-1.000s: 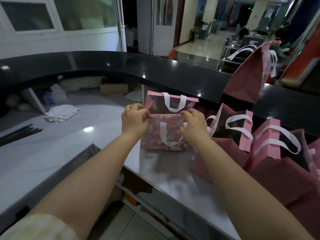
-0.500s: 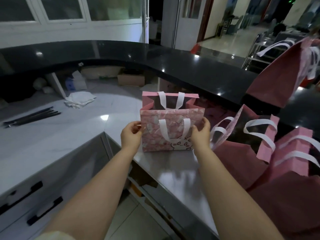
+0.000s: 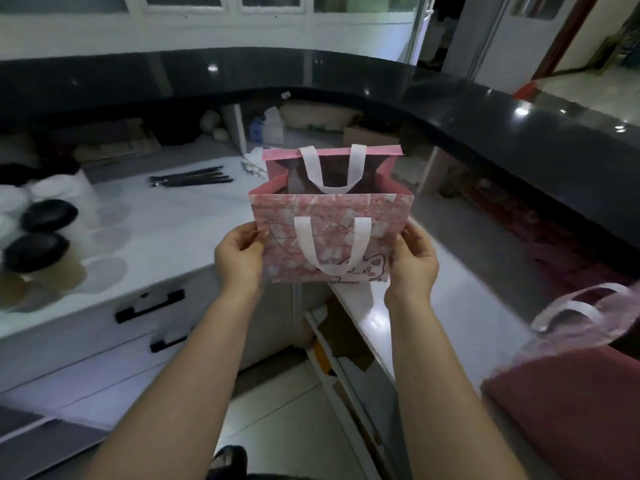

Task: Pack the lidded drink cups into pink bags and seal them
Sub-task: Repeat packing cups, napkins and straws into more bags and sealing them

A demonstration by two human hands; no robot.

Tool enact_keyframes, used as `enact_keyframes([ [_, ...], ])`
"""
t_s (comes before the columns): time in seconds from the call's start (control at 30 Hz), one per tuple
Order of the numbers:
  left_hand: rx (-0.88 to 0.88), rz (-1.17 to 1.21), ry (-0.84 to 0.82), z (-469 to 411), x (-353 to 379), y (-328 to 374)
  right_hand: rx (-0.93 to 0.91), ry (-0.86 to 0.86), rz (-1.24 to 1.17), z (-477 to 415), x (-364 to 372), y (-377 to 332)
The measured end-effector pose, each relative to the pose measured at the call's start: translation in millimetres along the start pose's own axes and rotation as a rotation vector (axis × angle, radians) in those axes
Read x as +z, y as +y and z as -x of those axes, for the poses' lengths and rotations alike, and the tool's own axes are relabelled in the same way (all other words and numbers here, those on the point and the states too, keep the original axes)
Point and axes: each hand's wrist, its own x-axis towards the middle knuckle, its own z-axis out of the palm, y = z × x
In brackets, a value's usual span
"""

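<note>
Black curved counter (image 3: 485,109) ran across the back and down the right side, glossy, with light spots on it. White-framed windows and a doorway sat behind it. Below it, the white tabletop (image 3: 166,230) filled the left, with drawers (image 3: 104,341) and black handles under its front edge.

Pink bag (image 3: 329,237) was upright and open-topped at frame centre, held off the tabletop over the gap above the floor. Patterned front face toward the camera, white handle loops front and back, small cartoon print at the lower right. Inside looked dark; couldn't tell what it held.

Left hand (image 3: 239,261) was closed on the bag's left edge, thumb on the front face, fingers curled behind. Right hand (image 3: 414,265) mirrored it on the right edge, same pinch. Both arms bare, reaching forward.

More pink bags (image 3: 571,375) lay at lower right, blurred, one white handle loop showing on top.

On the tabletop at far left: two black-lidded cups (image 3: 41,233), close together, partly blurred, well apart from the held bag. A bundle of dark straws (image 3: 190,178) lay flat farther back, near the middle. White cloth just behind the bag's left corner, mostly hidden.

Under the counter: tissue pack, cardboard box, other clutter too dim to identify. Tile floor below, dark shoe at the bottom edge.
</note>
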Motion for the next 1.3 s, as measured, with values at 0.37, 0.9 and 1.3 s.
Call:
enact_keyframes([
  [0.37,0.118,-0.006,0.268,-99.6,-155.8,27.8,0.108,-0.400,-0.005,57.4,175.2,62.5],
  [0.9,0.130,-0.073,0.281,-266.4,-213.8,37.0,0.120,-0.541,0.092,14.6,370.4,123.2],
  [1.3,0.183,-0.228,0.310,-253.8,-207.8,38.9,-0.075,-0.513,0.323,-3.5,377.7,123.5],
])
